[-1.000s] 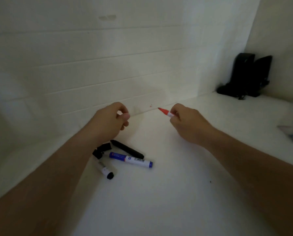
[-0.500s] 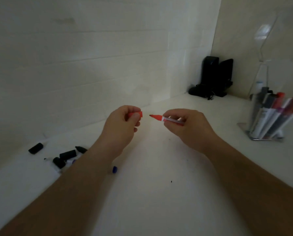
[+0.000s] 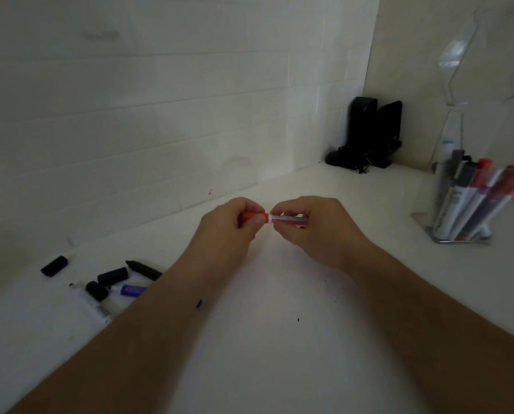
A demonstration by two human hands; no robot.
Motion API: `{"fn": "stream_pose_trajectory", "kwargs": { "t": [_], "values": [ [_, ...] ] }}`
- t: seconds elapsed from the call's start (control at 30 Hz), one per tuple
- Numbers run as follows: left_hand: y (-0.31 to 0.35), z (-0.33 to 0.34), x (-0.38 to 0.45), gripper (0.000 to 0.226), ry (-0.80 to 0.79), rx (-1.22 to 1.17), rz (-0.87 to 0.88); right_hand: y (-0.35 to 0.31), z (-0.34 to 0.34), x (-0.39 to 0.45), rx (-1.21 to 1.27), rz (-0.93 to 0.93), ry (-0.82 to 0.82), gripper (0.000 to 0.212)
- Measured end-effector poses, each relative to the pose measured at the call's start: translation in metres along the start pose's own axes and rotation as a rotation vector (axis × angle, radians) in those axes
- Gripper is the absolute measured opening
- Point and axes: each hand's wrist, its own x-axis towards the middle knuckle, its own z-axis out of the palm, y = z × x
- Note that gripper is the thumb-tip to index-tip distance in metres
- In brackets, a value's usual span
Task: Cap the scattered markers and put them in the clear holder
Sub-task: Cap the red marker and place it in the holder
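Both hands met above the white counter (image 3: pixel 279 339). The left hand (image 3: pixel 228 231) pinched the red cap (image 3: pixel 251 216), fingers closed tight on it, and the right hand (image 3: pixel 315 231) gripped the red marker (image 3: pixel 288 220) by its barrel, cap seated on the tip. Loose black caps (image 3: pixel 112 275) and markers lay left of the grip; the clear holder (image 3: pixel 459 222) stood well to its right, markers leaning inside.

Loose markers (image 3: pixel 136 289) left, holder (image 3: pixel 459 210) perhaps far right

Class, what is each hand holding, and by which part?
Left hand pinches the red cap; right hand grips the red marker by its barrel.
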Motion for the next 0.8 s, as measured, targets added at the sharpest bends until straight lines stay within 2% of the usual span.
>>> {"fn": "stream_pose_trajectory", "kwargs": {
  "t": [0.27,0.53,0.7,0.8],
  "values": [
    [0.006,0.003,-0.005,0.033,0.003,0.09,-0.03,-0.009,0.001,0.0,-0.026,-0.005,0.016,0.015],
    [0.004,-0.003,-0.01,0.024,-0.119,0.068,-0.084,-0.011,0.006,-0.005,0.12,0.11,-0.032,0.015],
    [0.01,-0.007,-0.012,0.021,-0.12,0.183,0.022,-0.015,0.002,-0.009,0.317,0.128,-0.09,0.011],
    [0.01,-0.004,-0.014,0.017,-0.108,0.217,0.074,-0.016,-0.003,-0.012,0.336,0.118,-0.142,0.012]
  ]
}}
